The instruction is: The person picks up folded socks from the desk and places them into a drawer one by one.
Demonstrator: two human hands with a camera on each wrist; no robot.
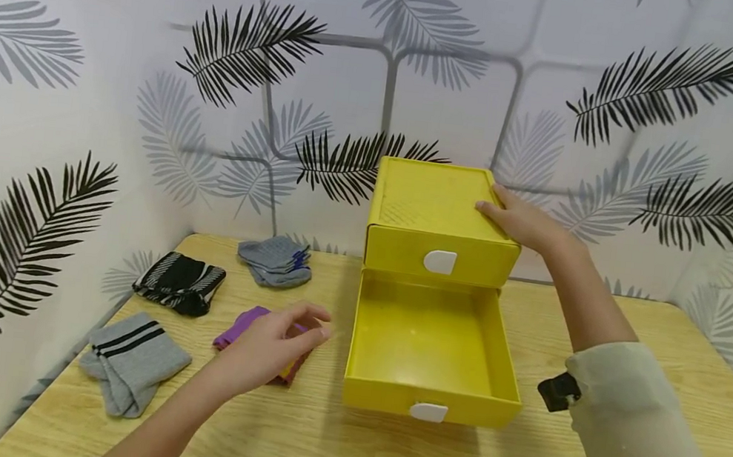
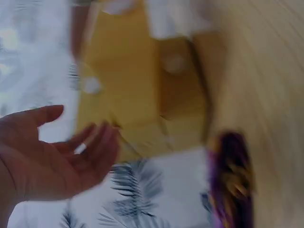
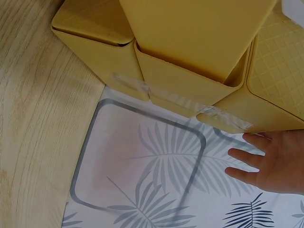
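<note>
A yellow drawer unit (image 1: 440, 255) with white pull tabs stands on the table, its middle drawer (image 1: 431, 403) pulled out with a bare floor. My right hand (image 1: 525, 219) rests at the unit's upper right edge, thumb on top; in the right wrist view its fingers (image 3: 244, 175) extend beside the wall. My left hand (image 1: 274, 345) hovers left of the drawer with loosely bent fingers and nothing in them. Partly hidden behind it lies a folded purple sock (image 1: 242, 326) with yellow and dark red parts. The left wrist view is blurred.
Folded socks lie at the left: a blue-grey pair (image 1: 274, 260), a black-and-white patterned pair (image 1: 179, 283) and a grey pair with black stripes (image 1: 134, 364). A leaf-patterned wall covering (image 1: 326, 105) stands behind the wooden table (image 1: 291, 436).
</note>
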